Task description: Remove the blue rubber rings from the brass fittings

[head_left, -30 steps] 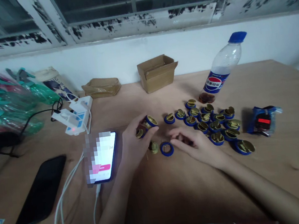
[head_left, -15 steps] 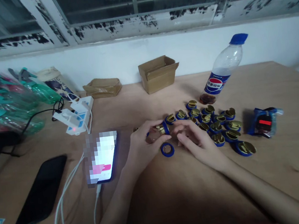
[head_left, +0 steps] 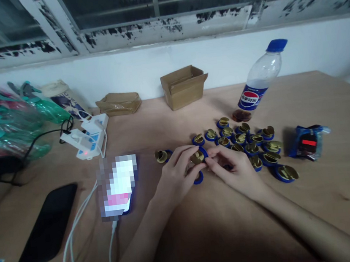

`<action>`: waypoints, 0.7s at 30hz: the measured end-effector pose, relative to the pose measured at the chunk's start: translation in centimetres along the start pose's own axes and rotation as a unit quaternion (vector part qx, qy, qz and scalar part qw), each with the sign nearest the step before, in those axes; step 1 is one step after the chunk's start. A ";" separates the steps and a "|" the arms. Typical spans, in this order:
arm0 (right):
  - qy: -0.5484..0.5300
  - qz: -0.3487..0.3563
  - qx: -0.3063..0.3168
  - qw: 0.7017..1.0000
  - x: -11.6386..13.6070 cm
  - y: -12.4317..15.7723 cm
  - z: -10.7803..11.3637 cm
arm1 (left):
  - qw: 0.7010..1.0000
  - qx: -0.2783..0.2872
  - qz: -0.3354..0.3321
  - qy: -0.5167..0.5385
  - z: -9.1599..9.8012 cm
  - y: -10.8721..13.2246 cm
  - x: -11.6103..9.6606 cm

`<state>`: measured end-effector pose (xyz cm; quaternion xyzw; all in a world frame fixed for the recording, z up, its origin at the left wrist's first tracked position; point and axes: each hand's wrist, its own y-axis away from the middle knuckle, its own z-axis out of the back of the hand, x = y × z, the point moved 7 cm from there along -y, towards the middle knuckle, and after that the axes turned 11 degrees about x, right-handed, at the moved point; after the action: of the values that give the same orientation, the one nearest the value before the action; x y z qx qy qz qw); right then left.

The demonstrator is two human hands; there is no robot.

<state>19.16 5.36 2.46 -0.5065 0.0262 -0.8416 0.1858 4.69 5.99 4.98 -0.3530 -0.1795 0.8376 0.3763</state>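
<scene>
Between my hands, at the middle of the table, is a round gold metal piece with a blue ring [head_left: 198, 157]. My left hand [head_left: 175, 177] is closed on its left side, thumb below and fingers above. The fingertips of my right hand [head_left: 237, 166] pinch at the blue rim from the right. Under the hands lies a loose blue ring [head_left: 198, 178], partly hidden. Left of my fingers a similar gold piece [head_left: 161, 156] rests on its side. Several more gold-and-blue pieces [head_left: 240, 138] stand grouped beyond and beside my right hand.
A cola bottle [head_left: 253, 91] and a small blue packet [head_left: 310, 142] stand to the right. Two cardboard boxes [head_left: 184, 89] sit by the wall. On the left are a lit phone [head_left: 120, 184], a dark phone [head_left: 48, 225], a power strip [head_left: 92, 147], cables and plastic-wrapped bottles [head_left: 8, 121].
My right fingers have closed in from the right onto the blue rim. The held piece has turned, its gold face showing more. My left hand has shifted, uncovering the piece at left.
</scene>
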 end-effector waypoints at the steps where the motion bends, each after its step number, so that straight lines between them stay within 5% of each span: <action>1: 0.001 0.002 0.000 1.000 0.1 0.0 0.0 | 1.000 -0.003 -0.005 -0.006 -0.1 0.1 -0.1; 7: 0.063 0.054 -0.005 0.997 1.1 0.0 0.1 | 0.999 -0.026 0.024 0.001 -0.4 0.2 0.0; 13: 0.136 0.115 -0.032 0.984 2.0 -0.1 0.9 | 0.996 0.010 0.045 0.081 -0.4 -0.2 0.3; 21: 0.129 0.092 -0.038 0.987 1.7 0.1 1.2 | 0.989 -0.010 0.038 0.141 -0.2 -0.3 0.6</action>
<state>19.46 4.89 4.46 -0.3953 0.1284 -0.8777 0.2386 4.72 6.66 4.79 -0.4780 -0.1190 0.7913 0.3623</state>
